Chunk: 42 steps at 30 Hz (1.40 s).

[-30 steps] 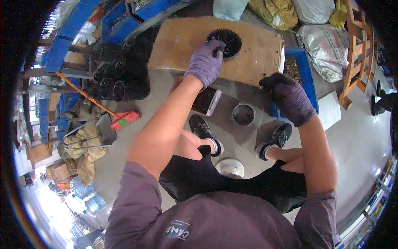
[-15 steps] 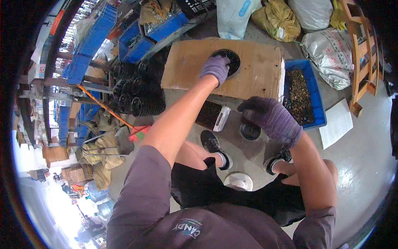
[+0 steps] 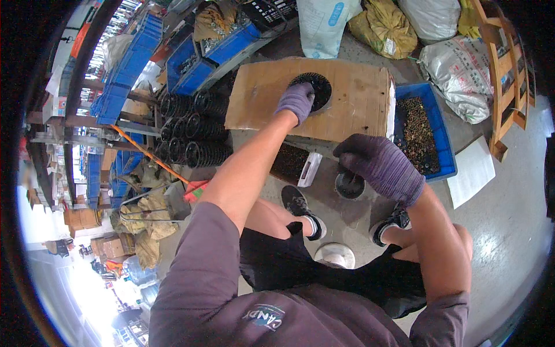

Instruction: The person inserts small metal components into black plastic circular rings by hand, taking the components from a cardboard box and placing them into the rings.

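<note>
My left hand [image 3: 298,99], in a purple glove, reaches out over a cardboard-covered board [image 3: 352,104] and grips the near edge of a black round ribbed disc [image 3: 317,85] lying on it. My right hand [image 3: 378,165], gloved too, hangs with curled fingers just above a small round dark pot [image 3: 348,186] on the floor in front of my feet. Whether it holds anything is hidden by the glove.
A blue crate [image 3: 445,165] of small dark parts sits right of the board. A white box [image 3: 311,169] of dark pieces lies near my left shoe. Black ribbed rings [image 3: 191,130] are stacked to the left, with blue crates [image 3: 191,63] and sacks [image 3: 457,75] behind.
My right hand has moved left from the blue crate to above the small round pot. My left hand has stayed on the black disc.
</note>
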### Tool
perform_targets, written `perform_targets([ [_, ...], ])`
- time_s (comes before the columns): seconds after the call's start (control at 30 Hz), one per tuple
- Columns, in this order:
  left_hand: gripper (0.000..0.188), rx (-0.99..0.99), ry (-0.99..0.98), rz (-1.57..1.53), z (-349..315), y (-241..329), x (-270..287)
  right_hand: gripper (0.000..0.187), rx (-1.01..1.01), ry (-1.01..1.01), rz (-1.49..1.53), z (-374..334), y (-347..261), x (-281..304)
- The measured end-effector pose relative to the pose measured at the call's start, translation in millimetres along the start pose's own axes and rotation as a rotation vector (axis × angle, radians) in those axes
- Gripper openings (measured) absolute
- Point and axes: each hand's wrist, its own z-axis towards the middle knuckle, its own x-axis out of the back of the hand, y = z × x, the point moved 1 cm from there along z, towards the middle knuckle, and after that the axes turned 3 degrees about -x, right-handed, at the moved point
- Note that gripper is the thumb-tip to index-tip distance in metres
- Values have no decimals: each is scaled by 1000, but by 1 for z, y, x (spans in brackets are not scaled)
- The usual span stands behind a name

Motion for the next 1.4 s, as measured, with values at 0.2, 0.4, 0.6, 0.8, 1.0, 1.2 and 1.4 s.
perform_targets([
  [0.2,26,44,82,-105,-8,-5,5,25,-188,-97,69,0,-9,-1],
  [0.4,23,4,142,-17,1,-13,-10,24,-145,-98,43,2,-6,-6],
  [0.6,31,207,159,-340,-2,2,3,24,-255,-110,107,1,-3,-3],
  [0.8,26,523,-8,-1978,-26,1,22,22,-151,-49,16,4,-4,-6],
  [1.0,18,315,-184,-2339,-60,41,83,23,-114,-59,154,5,4,-9],
  [1.2,17,315,-234,-2171,-98,73,110,22,-42,32,73,-1,-6,-6],
  [1.4,24,256,-225,-2002,-130,106,100,30,-123,145,349,-5,-27,5],
])
